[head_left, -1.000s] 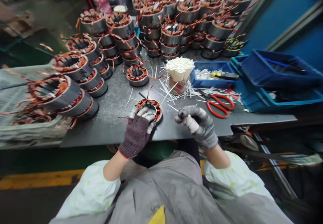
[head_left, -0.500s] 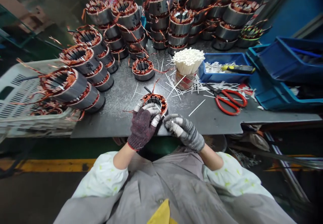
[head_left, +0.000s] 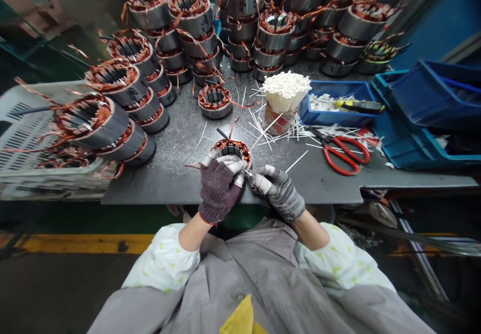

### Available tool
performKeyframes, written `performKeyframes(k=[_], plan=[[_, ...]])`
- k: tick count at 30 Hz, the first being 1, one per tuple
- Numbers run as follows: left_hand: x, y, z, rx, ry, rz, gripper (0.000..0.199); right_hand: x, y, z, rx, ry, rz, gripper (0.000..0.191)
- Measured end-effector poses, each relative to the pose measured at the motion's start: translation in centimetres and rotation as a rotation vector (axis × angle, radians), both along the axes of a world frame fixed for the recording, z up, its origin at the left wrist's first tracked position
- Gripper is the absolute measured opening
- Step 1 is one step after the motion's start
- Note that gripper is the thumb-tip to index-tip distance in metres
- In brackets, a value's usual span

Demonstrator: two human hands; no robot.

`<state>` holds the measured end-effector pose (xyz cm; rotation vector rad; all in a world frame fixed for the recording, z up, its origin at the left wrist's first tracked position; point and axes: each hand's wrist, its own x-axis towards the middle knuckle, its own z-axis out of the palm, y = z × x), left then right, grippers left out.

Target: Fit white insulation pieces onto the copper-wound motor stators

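Observation:
A small motor stator [head_left: 245,152] with copper windings and a dark lead stands near the table's front edge. My left hand [head_left: 220,186], in a maroon knit glove with white-taped fingertips, is closed around its near side, fingers over the rim. Right beside it, my right hand [head_left: 280,191] wears a grey knit glove with taped fingers. Its thumb and finger are pinched together at the stator's right front rim, around something small and pale that I cannot make out. My fingers hide the stator's near part.
A tin of white sticks [head_left: 281,106] stands among scattered sticks. Red-handled scissors [head_left: 345,156] and a blue tray [head_left: 340,116] holding a yellow-black cutter lie to the right. Another stator [head_left: 215,102] sits behind; stacked stators [head_left: 112,123] stand left by a pale crate [head_left: 48,171].
My right hand has come up against the stator's right front rim and the left hand's fingertips. My left hand still covers the stator's near side. The whole view has shifted slightly.

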<state>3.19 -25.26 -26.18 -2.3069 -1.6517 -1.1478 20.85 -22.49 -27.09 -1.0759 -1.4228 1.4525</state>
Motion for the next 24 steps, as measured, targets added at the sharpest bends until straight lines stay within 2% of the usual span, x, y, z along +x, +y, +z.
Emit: performKeyframes(k=[5, 10, 19, 24], plan=[[-0.3, 0.0, 0.1, 0.041, -0.004, -0.048, 0.017, -0.3, 1.4, -0.5, 0.121, -0.06, -0.006, 0.021], [-0.6, 0.1, 0.0, 0.028, -0.035, -0.041, 0.016, 0.4, 1.2, -0.6, 0.036, 0.017, -0.01, 0.023], [-0.6, 0.0, -0.1, 0.001, -0.004, -0.038, 0.018, 0.1, 1.1, 0.1, 0.082, -0.017, 0.077, 0.024], [-0.5, 0.0, 0.1, 0.038, -0.01, -0.066, 0.02, 0.0, 1.5, -0.4, 0.115, -0.062, 0.081, 0.02]])
